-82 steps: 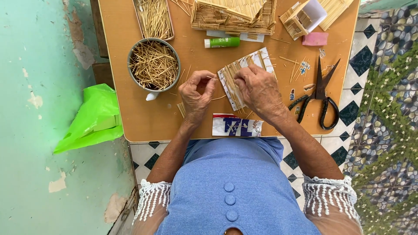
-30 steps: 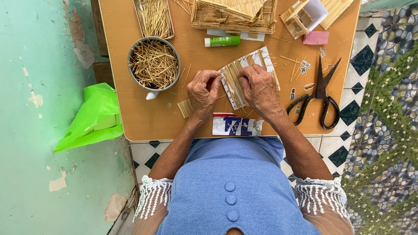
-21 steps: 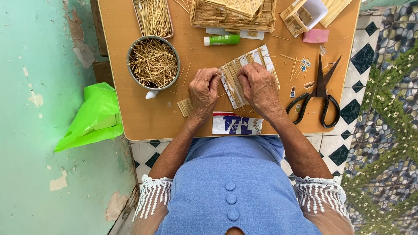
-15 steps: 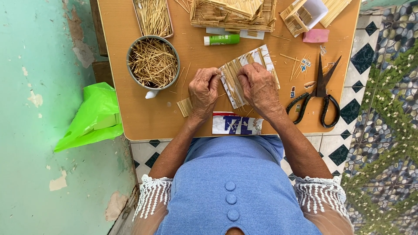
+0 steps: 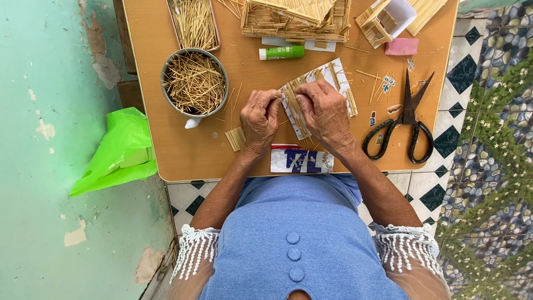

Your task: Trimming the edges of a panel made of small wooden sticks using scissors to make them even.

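Note:
A white card panel (image 5: 333, 78) partly covered with glued toothpicks lies on the wooden table (image 5: 166, 150). My left hand (image 5: 260, 119) pinches a thin toothpick at the panel's left edge. My right hand (image 5: 325, 111) rests on top of the panel, its fingers pressing the sticks near the same edge. The fingertips of both hands almost meet. The panel's near part is hidden under my right hand.
A metal cup of toothpicks (image 5: 194, 83) stands left, a tray of sticks (image 5: 194, 22) behind it. A green glue stick (image 5: 282, 53), stick-built pieces (image 5: 294, 19), a pink eraser (image 5: 401, 46) and black scissors (image 5: 404, 125) lie around. A small stick bundle (image 5: 236, 139), a printed card (image 5: 302, 161) and a green bag (image 5: 119, 153) are near.
My left hand has moved from beside the panel onto its left edge, and both hands have closed together there. Over the last second they hardly move.

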